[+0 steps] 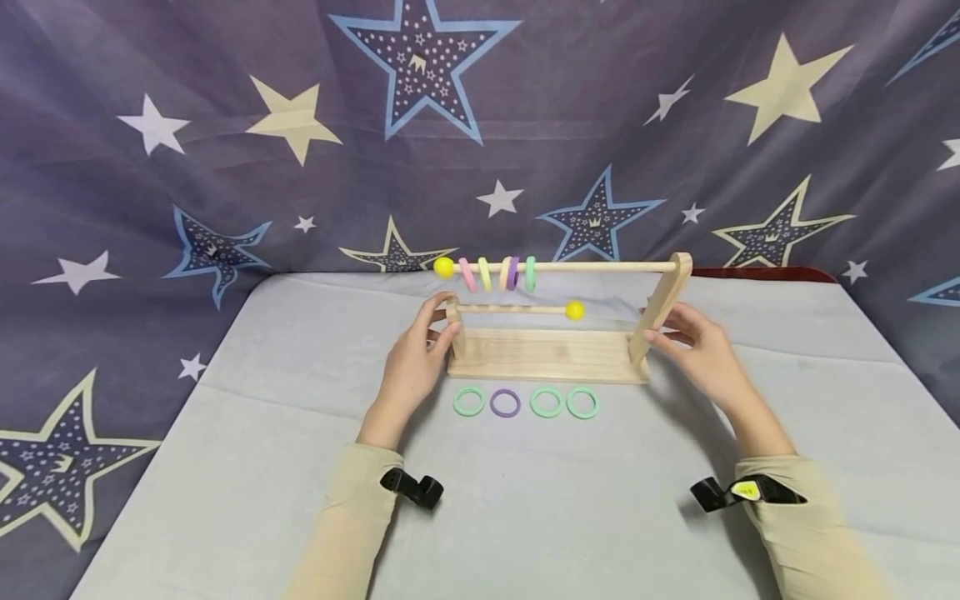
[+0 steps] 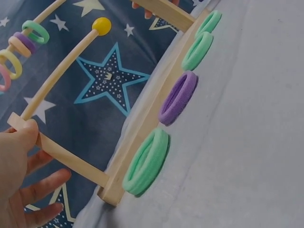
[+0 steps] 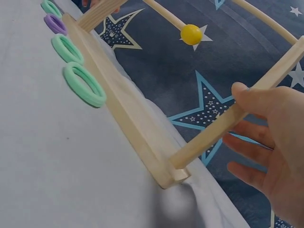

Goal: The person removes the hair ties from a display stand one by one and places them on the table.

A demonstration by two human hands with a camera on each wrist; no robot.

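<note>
A wooden rack (image 1: 547, 354) stands on the cloth-covered table, with a short post at its left end and a tall post (image 1: 660, 308) at its right. My left hand (image 1: 411, 367) pinches the short post (image 2: 71, 159) near its top, thumb on the near side. On the tall post, my right hand (image 1: 703, 354) holds the middle between thumb and fingers. Pink, yellow, peach, purple and green hair ties hang on the upper rod (image 1: 600, 267), near its yellow ball end (image 1: 444, 267). The lower rod (image 1: 517, 309) is bare and ends in another yellow ball (image 1: 574, 310).
In front of the rack base, a purple hair tie (image 2: 187, 99) and several green hair ties (image 2: 158, 164) lie in a row on the pale tablecloth (image 1: 555, 517). A dark star-printed curtain (image 1: 420, 183) hangs behind the table. A dark red edge (image 1: 765, 273) shows at the back right.
</note>
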